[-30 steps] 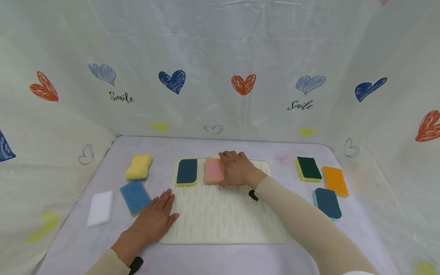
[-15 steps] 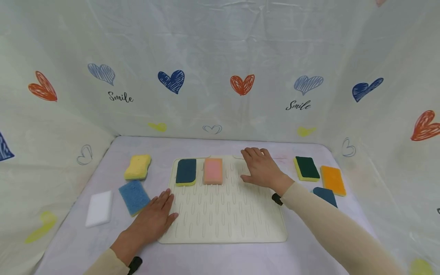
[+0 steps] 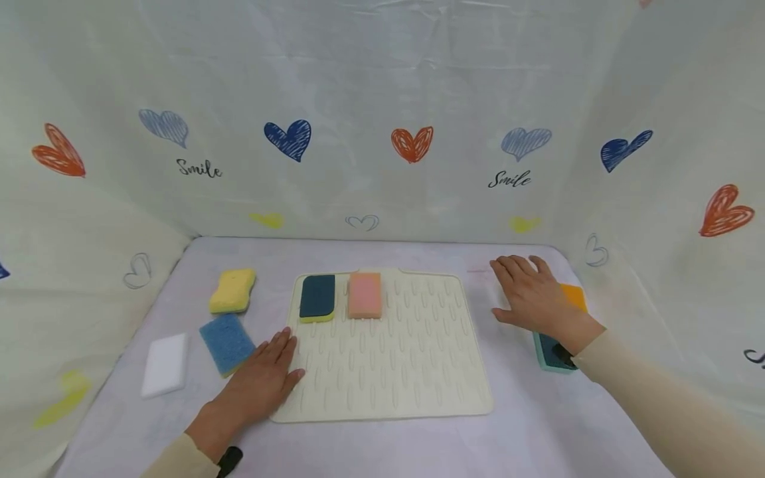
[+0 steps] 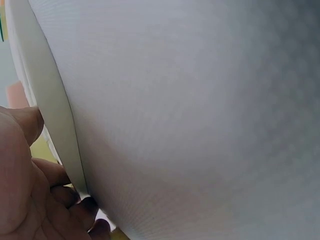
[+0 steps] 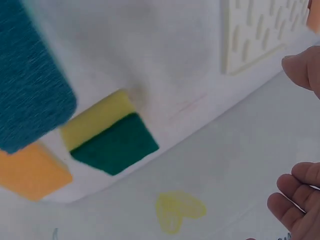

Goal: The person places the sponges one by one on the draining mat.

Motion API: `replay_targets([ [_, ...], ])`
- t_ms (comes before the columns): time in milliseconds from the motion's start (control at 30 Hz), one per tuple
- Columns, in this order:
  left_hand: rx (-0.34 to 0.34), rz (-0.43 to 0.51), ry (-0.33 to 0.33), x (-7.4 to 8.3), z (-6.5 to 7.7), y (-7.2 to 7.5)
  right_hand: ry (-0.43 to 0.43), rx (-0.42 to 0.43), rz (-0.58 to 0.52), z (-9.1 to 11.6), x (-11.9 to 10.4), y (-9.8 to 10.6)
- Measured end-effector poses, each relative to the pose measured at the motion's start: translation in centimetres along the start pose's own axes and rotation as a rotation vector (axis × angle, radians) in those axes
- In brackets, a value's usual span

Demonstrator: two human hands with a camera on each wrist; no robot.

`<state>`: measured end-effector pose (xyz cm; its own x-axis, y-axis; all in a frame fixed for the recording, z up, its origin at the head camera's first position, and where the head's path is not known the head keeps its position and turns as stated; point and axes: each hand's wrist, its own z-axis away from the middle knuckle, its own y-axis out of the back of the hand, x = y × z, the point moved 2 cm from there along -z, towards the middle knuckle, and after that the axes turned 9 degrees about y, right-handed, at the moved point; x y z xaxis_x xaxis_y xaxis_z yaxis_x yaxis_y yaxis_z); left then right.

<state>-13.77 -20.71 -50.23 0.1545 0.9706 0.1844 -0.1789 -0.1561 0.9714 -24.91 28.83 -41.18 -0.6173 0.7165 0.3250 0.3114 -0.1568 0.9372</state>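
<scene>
My left hand (image 3: 263, 378) lies with fingers extended on the left edge of a cream ribbed mat (image 3: 394, 372). Over the right side of the table, my right hand (image 3: 532, 292) has its fingers spread and holds nothing. It hides the green-and-yellow sponge (image 5: 115, 142) in the head view, though the right wrist view shows it. Partly covered by that hand and wrist are an orange sponge (image 3: 575, 297) and a teal sponge (image 3: 550, 355). Side by side at the mat's upper left lie a dark blue sponge with a yellow base (image 3: 317, 297) and a pink sponge (image 3: 364, 296).
Left of the mat are a yellow wavy sponge (image 3: 233, 291), a blue sponge (image 3: 227, 344) close by my left fingers, and a white sponge block (image 3: 165, 365). A white curtain (image 3: 358, 79) printed with hearts rises behind the table and along both sides.
My right hand has let go of the pink sponge, leaving it on the mat, and has moved right to the sponges there. The left hand stays at the mat's edge. The head view has shifted slightly.
</scene>
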Motion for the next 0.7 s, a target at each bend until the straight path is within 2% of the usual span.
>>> replay_targets([
  [300,0.016,-0.002,-0.008,0.1,0.1,0.2,0.017,-0.072,0.102,6.4,3.3,1.0],
  [433,0.024,-0.005,-0.010,0.0,0.1,0.1,0.019,-0.102,0.068,8.9,3.8,0.6],
  [700,0.024,-0.004,-0.005,0.0,0.1,0.0,-0.018,-0.240,0.014,12.3,3.4,-1.6],
])
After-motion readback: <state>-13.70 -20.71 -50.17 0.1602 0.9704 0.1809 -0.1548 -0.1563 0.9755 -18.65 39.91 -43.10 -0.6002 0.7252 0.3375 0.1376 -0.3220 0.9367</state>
